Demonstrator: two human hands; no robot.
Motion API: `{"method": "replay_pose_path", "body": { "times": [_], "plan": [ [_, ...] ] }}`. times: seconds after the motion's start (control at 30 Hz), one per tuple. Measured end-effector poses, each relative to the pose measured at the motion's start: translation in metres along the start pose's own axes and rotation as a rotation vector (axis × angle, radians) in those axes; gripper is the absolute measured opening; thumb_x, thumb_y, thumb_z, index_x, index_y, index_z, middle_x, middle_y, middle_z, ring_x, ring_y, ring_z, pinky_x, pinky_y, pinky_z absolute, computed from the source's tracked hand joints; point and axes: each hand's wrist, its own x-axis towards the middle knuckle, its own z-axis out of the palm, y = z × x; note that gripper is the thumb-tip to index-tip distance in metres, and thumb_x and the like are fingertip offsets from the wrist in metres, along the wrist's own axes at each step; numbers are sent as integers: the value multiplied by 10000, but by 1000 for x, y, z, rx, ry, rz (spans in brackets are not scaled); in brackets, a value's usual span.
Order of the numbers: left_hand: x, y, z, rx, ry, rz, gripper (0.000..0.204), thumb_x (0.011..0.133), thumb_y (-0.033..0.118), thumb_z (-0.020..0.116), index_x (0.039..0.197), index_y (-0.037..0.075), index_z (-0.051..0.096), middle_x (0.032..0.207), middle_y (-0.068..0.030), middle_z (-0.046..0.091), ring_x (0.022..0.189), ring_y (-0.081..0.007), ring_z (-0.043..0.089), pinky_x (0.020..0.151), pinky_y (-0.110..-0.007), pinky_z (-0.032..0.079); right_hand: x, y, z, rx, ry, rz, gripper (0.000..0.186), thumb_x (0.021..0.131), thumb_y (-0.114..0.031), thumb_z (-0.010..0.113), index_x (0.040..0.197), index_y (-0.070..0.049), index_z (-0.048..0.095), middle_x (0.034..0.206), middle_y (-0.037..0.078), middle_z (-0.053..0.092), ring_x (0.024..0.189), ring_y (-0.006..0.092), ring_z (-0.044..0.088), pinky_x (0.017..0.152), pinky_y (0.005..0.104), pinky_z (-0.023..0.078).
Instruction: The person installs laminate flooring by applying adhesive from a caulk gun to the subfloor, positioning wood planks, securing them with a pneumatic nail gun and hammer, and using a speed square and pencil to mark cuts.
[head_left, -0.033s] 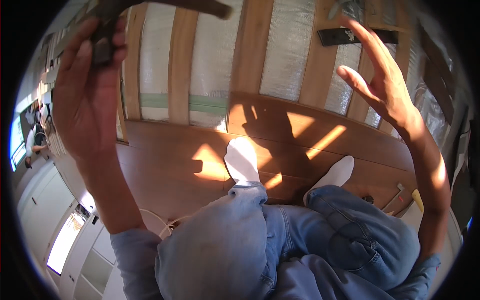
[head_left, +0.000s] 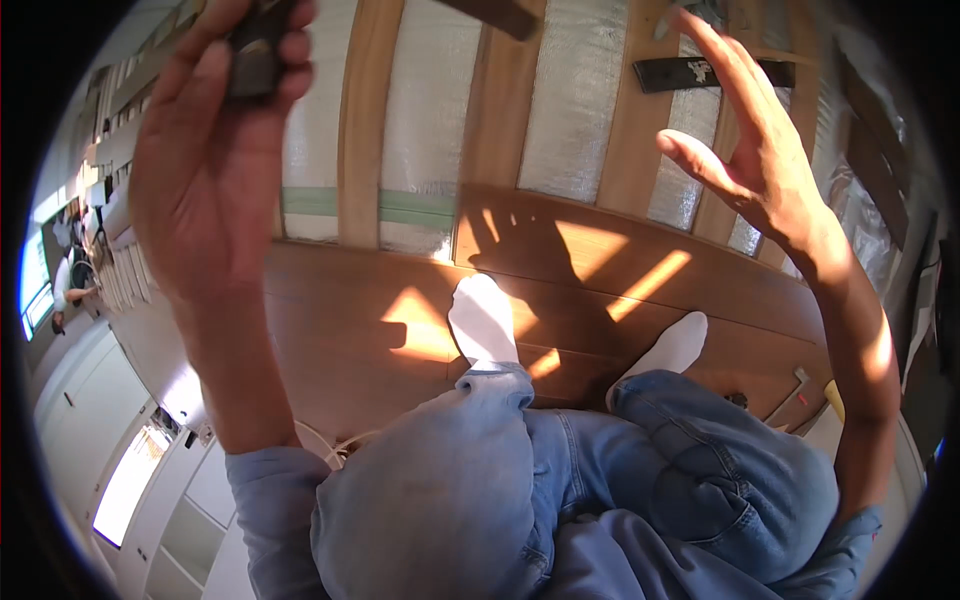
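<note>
My left hand is raised at the upper left, its fingers wrapped round the blocky end of a dark hammer-like tool. A dark bar reaches in from the top edge to the right of it; its join with the block lies outside the picture. My right hand is raised at the upper right, empty, with thumb and fingers apart. Beyond its fingers lies a black strip with a pale torn patch, resting across the wooden joists.
Silvery insulation panels fill the gaps between joists. Brown floorboards meet them, with my white-socked feet on top. A metal tool lies right of my knee. White cabinets stand left; another person is far left.
My left hand has shifted right and slightly upward with the dark tool, whose bar now sits further right. My right hand has moved slightly left and remains open.
</note>
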Motion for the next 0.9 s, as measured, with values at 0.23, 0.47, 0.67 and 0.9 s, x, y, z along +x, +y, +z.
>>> {"method": "replay_pose_path", "body": {
  "times": [0.23,0.47,0.67,0.9],
  "plan": [
    [4,-160,126,-189,-95,-65,378,1122,216,475,1439,11,475,1298,-214,643,1158,-287,660,1050,-415,509,-43,33,-8,82,72,354,278,916,-112,740,1147,-37,603,785,126,600,664,227,556,662,317,512],
    [-85,-284,22,1255,-1004,84,804,910,407,722,1530,-22,441,1645,-212,358,1532,-376,323,1293,-474,240,-175,112,-28,-104,-99,746,205,923,-142,687,1065,-10,619,722,125,547,635,196,507,618,351,464],
    [-112,-262,-79,1813,-292,16,797,961,413,665,1548,-54,396,1682,-206,296,1558,-378,281,1294,-501,227,-242,143,-51,-141,-103,903,190,924,-143,675,1039,-12,599,732,106,551,653,186,494,638,342,460],
    [-92,-286,-18,1621,-315,187,680,957,345,680,1525,35,472,1618,-187,409,1492,-395,380,1239,-516,333,-270,194,-67,-206,-346,847,222,880,-161,652,1036,-45,545,771,200,644,718,403,637,679,474,515]
  ]
}}
